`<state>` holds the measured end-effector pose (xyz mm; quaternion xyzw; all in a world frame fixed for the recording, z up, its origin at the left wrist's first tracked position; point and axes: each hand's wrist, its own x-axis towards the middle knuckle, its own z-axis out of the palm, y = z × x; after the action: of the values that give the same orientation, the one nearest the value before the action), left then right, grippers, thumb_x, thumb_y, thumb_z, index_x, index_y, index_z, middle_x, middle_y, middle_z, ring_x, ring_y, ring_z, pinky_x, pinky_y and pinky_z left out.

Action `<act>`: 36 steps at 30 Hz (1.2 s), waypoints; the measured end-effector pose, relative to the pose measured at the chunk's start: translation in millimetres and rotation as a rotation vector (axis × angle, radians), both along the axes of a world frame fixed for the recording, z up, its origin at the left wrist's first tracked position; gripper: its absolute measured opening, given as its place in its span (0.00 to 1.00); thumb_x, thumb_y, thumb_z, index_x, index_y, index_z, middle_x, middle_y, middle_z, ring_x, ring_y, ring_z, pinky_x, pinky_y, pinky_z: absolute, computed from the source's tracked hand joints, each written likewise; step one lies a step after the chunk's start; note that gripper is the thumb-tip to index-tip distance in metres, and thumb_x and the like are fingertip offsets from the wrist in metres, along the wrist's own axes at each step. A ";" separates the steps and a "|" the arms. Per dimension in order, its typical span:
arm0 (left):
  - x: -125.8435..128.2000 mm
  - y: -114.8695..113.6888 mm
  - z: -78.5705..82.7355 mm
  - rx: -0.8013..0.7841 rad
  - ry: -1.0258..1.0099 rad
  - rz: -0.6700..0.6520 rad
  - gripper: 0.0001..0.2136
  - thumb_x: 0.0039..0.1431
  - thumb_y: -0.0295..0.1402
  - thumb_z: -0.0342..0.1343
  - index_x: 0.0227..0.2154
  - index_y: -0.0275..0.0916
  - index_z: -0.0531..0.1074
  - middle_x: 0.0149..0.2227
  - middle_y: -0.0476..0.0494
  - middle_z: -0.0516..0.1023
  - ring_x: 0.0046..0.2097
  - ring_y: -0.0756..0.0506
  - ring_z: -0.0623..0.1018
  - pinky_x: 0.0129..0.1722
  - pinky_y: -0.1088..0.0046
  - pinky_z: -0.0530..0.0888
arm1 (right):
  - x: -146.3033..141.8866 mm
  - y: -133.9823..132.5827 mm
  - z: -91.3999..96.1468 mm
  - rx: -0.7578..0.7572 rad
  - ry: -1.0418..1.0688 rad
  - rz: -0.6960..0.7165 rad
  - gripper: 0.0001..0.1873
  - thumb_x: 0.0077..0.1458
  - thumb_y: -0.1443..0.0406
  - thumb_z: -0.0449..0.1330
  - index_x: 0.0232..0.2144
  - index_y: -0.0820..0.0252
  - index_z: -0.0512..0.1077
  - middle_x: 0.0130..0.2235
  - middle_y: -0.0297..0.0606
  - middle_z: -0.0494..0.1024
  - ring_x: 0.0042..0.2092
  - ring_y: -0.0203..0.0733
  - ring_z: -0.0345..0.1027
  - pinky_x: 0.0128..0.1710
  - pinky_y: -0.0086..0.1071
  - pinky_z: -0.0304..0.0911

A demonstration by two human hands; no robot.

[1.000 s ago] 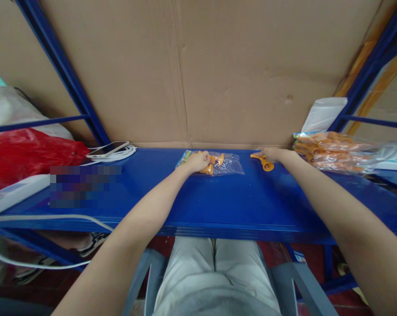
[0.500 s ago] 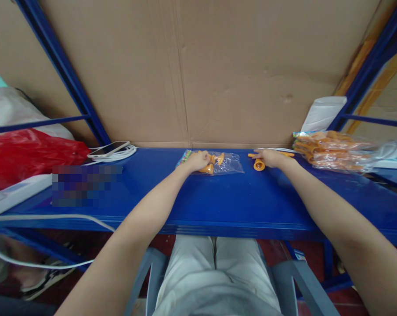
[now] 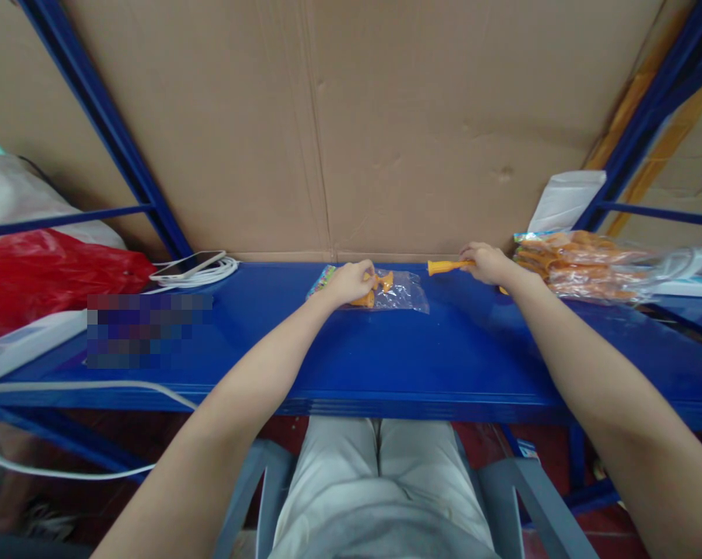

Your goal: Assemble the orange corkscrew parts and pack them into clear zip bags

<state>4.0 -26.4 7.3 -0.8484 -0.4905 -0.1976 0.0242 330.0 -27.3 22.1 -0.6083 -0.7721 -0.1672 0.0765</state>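
My left hand is closed over the left part of a clear plastic bag lying on the blue table. Small flared orange plastic pieces show by its fingertips; whether they sit inside the bag or on it I cannot tell. Part of a printed card sticks out at the bag's left end. Further right, my right hand grips an orange plastic piece with a flared end, held level and pointing left. The far end of that piece is hidden by the fingers. Another orange bit peeks out below the right wrist.
Bagged orange pieces are piled at the right, before a white packet. On the left are a phone on a coiled white cable and a red plastic bag. Cardboard stands behind the blue table.
My right hand has lifted slightly and moved right, and the orange piece now points left from its fingers. My left hand has stayed at the bag, shifting slightly.
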 end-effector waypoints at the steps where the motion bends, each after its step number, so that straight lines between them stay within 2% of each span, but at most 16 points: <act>1: 1.4 -4.4 2.6 0.005 -0.002 -0.042 0.15 0.61 0.35 0.48 0.47 0.39 0.71 0.37 0.41 0.80 0.39 0.43 0.78 0.38 0.70 0.70 | -1.3 -2.3 3.8 0.007 0.019 0.008 0.16 0.56 0.64 0.53 0.44 0.56 0.77 0.53 0.43 0.72 0.55 0.52 0.62 0.53 0.44 0.60; 5: 9.4 -23.8 12.4 0.026 0.072 -0.208 0.19 0.62 0.32 0.43 0.54 0.46 0.68 0.48 0.46 0.78 0.47 0.43 0.77 0.46 0.68 0.70 | -13.9 -16.1 18.2 0.018 0.048 -0.022 0.15 0.55 0.59 0.57 0.43 0.49 0.78 0.54 0.40 0.71 0.57 0.59 0.56 0.51 0.53 0.57; 7: 14.4 -33.2 15.1 0.033 0.128 -0.270 0.20 0.63 0.31 0.41 0.56 0.49 0.67 0.55 0.50 0.74 0.52 0.45 0.74 0.51 0.69 0.68 | -22.6 -23.3 23.7 -0.011 0.032 -0.018 0.14 0.54 0.58 0.59 0.42 0.48 0.79 0.54 0.39 0.72 0.56 0.60 0.56 0.51 0.54 0.56; 9: 19.4 -41.0 15.8 0.041 0.192 -0.296 0.21 0.63 0.31 0.40 0.57 0.50 0.66 0.57 0.52 0.72 0.54 0.45 0.73 0.52 0.69 0.67 | -30.8 -28.4 26.9 -0.057 0.011 -0.012 0.14 0.52 0.58 0.60 0.41 0.47 0.79 0.52 0.40 0.73 0.55 0.59 0.58 0.51 0.53 0.56; 14: 30.1 -51.1 13.6 0.077 0.307 -0.313 0.24 0.61 0.31 0.44 0.59 0.51 0.64 0.53 0.46 0.74 0.46 0.43 0.76 0.46 0.67 0.70 | -45.6 -31.9 26.0 -0.137 -0.041 0.000 0.13 0.52 0.59 0.60 0.41 0.47 0.79 0.47 0.38 0.78 0.52 0.55 0.63 0.50 0.49 0.57; 18: 35.4 -52.5 13.4 0.090 0.365 -0.324 0.25 0.60 0.32 0.44 0.61 0.50 0.62 0.47 0.44 0.77 0.42 0.43 0.77 0.41 0.67 0.70 | -55.2 -33.8 25.3 -0.186 -0.061 -0.054 0.14 0.52 0.60 0.61 0.41 0.47 0.79 0.44 0.38 0.80 0.50 0.52 0.69 0.48 0.45 0.60; 23: 36.9 -52.6 13.7 0.116 0.409 -0.263 0.22 0.61 0.33 0.43 0.58 0.43 0.63 0.46 0.40 0.77 0.42 0.41 0.77 0.40 0.67 0.68 | -63.0 -37.4 27.2 -0.248 -0.028 -0.037 0.15 0.52 0.60 0.61 0.42 0.48 0.80 0.33 0.38 0.82 0.39 0.46 0.75 0.38 0.34 0.64; 28: 34.7 -55.3 16.8 0.123 0.367 -0.228 0.18 0.62 0.32 0.41 0.53 0.36 0.64 0.45 0.36 0.77 0.42 0.41 0.77 0.39 0.68 0.68 | -69.6 -39.1 25.5 -0.257 0.001 0.001 0.14 0.50 0.62 0.61 0.40 0.50 0.81 0.35 0.37 0.82 0.37 0.44 0.75 0.31 0.30 0.62; 32: 33.6 -55.2 15.9 0.133 0.359 -0.216 0.17 0.62 0.32 0.41 0.52 0.36 0.64 0.43 0.37 0.78 0.42 0.40 0.78 0.38 0.67 0.68 | -83.2 -38.3 17.0 -0.222 0.096 0.126 0.13 0.51 0.65 0.59 0.38 0.53 0.81 0.34 0.36 0.82 0.34 0.40 0.73 0.31 0.28 0.61; 36: 34.2 -53.5 12.5 0.116 0.338 -0.226 0.16 0.62 0.31 0.41 0.51 0.37 0.64 0.45 0.38 0.77 0.43 0.41 0.77 0.41 0.67 0.68 | -100.0 -33.1 0.4 -0.196 0.277 0.294 0.14 0.49 0.67 0.58 0.36 0.57 0.81 0.31 0.35 0.80 0.30 0.36 0.70 0.31 0.26 0.60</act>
<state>38.2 -79.9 19.8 -0.9164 -0.3687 -0.0820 0.1327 230.0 -60.3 22.5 -0.5108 -0.8472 0.0069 0.1460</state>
